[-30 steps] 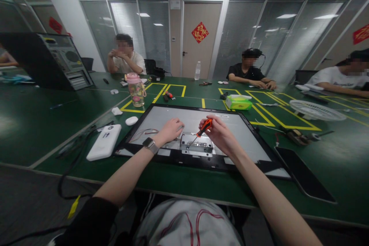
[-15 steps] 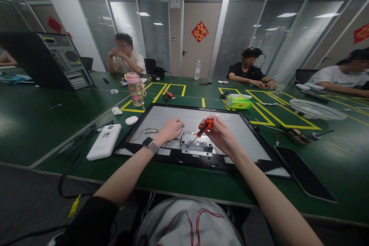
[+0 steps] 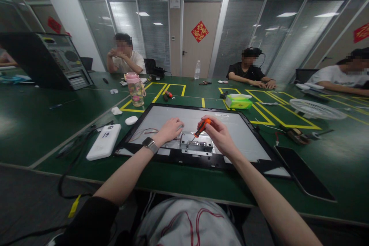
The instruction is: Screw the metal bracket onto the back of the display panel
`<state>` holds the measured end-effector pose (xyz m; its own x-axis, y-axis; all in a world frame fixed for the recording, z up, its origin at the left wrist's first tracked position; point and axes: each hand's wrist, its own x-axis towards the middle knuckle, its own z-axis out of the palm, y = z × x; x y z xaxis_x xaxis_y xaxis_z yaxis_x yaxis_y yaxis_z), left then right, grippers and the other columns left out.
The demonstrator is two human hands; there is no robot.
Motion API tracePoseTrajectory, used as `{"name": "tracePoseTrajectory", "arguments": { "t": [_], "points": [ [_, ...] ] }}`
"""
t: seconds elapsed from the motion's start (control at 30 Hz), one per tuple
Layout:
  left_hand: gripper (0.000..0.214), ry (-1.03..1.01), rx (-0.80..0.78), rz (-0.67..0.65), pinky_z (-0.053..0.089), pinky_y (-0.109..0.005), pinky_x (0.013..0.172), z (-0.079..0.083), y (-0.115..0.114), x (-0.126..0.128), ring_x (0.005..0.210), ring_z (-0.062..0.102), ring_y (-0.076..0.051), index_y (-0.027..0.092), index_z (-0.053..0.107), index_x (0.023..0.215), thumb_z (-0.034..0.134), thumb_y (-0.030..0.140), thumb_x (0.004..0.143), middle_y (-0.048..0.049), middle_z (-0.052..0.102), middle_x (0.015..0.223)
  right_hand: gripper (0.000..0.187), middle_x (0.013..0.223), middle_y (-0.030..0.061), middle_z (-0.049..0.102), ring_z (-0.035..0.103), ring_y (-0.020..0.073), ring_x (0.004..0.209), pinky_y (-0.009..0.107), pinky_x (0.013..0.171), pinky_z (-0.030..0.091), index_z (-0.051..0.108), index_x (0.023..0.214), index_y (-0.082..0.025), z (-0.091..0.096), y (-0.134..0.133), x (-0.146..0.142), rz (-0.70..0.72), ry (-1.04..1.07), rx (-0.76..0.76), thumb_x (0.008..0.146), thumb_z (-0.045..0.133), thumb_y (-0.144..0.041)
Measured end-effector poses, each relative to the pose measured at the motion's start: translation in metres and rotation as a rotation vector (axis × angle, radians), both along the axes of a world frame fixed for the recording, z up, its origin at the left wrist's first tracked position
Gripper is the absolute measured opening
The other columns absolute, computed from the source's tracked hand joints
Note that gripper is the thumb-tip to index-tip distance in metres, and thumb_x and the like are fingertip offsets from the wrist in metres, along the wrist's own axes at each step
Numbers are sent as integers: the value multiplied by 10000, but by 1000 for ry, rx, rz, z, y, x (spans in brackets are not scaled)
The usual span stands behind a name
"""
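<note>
A monitor panel [image 3: 242,138] lies back side up on the green table, with a metal bracket [image 3: 198,147] at its near middle. My right hand [image 3: 219,135] is closed round an orange-handled screwdriver [image 3: 199,130], whose tip points down-left onto the bracket. My left hand [image 3: 170,128], a watch on its wrist, rests with curled fingers on the panel just left of the bracket. Thin coloured wires [image 3: 144,132] run over the panel to the left of that hand.
A white box [image 3: 104,142] and black cables lie left of the panel, a dark slab [image 3: 304,177] to its right. Farther back stand a pink-lidded bottle [image 3: 136,89], a green tissue pack [image 3: 238,102], a fan grille [image 3: 315,109] and a computer case [image 3: 54,59]. Three people sit across the table.
My right hand has shifted slightly left with the screwdriver, its handle now leaning nearer my left hand. The left hand has stayed put.
</note>
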<state>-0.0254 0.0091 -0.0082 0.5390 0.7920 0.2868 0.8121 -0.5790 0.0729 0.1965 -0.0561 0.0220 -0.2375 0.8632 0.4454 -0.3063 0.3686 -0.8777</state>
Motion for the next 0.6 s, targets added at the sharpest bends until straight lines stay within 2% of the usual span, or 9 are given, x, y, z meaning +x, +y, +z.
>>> {"name": "tracePoseTrajectory", "arguments": {
  "t": [0.17, 0.27, 0.47, 0.6],
  "points": [
    [247, -15, 10, -8, 453, -365, 917, -1, 1, 0, 993, 547, -224, 172, 649, 1095, 491, 227, 913, -89, 595, 1045, 356, 1012, 31, 693, 638, 192, 996, 412, 961, 458, 609, 1226, -310, 6, -2, 1, 64, 35, -13, 874, 612, -369],
    [246, -21, 10, -6, 454, -363, 913, -1, 0, 0, 985, 549, -224, 168, 652, 1091, 495, 226, 910, -92, 593, 1041, 352, 976, 30, 701, 648, 190, 956, 419, 955, 458, 633, 1189, -303, 9, -2, 0, 88, 99, -70, 846, 643, -382],
    [245, -18, -2, 0, 453, -362, 914, 2, -2, 1, 994, 551, -224, 167, 653, 1091, 493, 222, 913, -93, 592, 1044, 240, 901, 21, 715, 651, 180, 904, 408, 940, 459, 709, 993, -272, 7, 0, 0, 111, 187, -125, 771, 727, -361],
    [248, -4, 1, 2, 451, -361, 906, 1, -1, 1, 979, 550, -225, 164, 649, 1098, 494, 227, 915, -92, 594, 1047, 255, 928, 24, 716, 655, 178, 913, 405, 950, 455, 690, 1041, -270, 6, 1, 1, 115, 190, -130, 801, 693, -357]
  ]
}}
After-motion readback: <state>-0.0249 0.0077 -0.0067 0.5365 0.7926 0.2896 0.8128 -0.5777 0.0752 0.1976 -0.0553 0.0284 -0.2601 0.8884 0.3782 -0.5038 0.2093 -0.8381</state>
